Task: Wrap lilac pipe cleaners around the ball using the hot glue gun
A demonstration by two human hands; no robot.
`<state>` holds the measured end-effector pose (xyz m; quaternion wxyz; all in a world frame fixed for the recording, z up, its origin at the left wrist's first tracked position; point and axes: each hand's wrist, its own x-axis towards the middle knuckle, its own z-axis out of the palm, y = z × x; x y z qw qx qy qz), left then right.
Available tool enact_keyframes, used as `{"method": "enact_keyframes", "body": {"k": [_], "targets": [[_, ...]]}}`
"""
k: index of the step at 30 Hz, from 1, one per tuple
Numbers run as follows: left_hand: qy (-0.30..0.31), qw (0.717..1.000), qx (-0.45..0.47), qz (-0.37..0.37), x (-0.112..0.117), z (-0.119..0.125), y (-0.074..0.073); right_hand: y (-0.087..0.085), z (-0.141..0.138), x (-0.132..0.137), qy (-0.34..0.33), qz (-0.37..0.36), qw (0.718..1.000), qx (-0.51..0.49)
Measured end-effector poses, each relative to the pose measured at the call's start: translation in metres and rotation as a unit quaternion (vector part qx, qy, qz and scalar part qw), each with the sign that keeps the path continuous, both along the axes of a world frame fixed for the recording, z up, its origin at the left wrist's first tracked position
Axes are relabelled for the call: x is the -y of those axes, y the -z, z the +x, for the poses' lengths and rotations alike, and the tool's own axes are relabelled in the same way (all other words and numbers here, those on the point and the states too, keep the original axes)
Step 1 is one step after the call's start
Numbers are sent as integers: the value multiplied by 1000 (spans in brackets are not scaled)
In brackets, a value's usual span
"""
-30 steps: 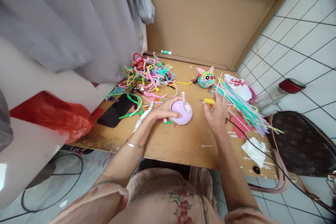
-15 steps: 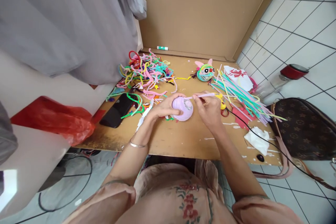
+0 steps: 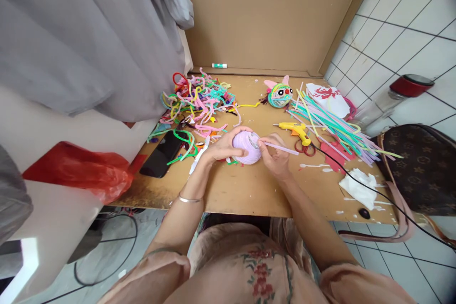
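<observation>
My left hand (image 3: pixel 226 145) is wrapped round a ball covered in lilac pipe cleaner (image 3: pixel 245 147), thumb in front and fingers behind. Near the ball's upper right, a greyish patch shows through the winding. At its right side my right hand (image 3: pixel 278 157) pinches a lilac pipe cleaner (image 3: pixel 283 148), whose free end sticks out to the right. Whether the pinched part joins the ball is hidden by my fingers. Just beyond my right hand lie a yellow glue gun (image 3: pixel 292 128) and red-handled scissors (image 3: pixel 309 151).
A tangle of coloured pipe cleaners (image 3: pixel 203 97) lies back left, near a black phone (image 3: pixel 162 154). Behind stands a finished striped ball animal (image 3: pixel 280 94). Straight pipe cleaners (image 3: pixel 331 118), a bottle (image 3: pixel 388 99), a tissue (image 3: pixel 359 187) and a brown bag (image 3: pixel 415 166) line the right side.
My right hand has moved left and down to the ball's side. The lilac strand now slants down to the right instead of running nearly level, uncovering the glue gun. The view has shifted slightly.
</observation>
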<state>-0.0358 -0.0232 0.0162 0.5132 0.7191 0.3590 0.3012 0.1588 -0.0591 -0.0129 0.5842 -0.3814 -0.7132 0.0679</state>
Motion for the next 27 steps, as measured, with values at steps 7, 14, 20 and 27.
{"method": "enact_keyframes", "body": {"k": [7, 14, 20, 27], "targets": [[-3, 1000, -13, 3, 1, 0, -1, -5, -5, 5, -1, 39, 999, 7], [-7, 1000, -11, 12, 1, -1, 2, -2, -6, 7, -10, 29, 999, 26], [6, 1000, 1, 8, 0, -3, 4, -3, -7, 8, -8, 48, 999, 23], [-4, 1000, -7, 14, 2, -5, 4, -2, -9, 8, 8, 72, 997, 41]]}}
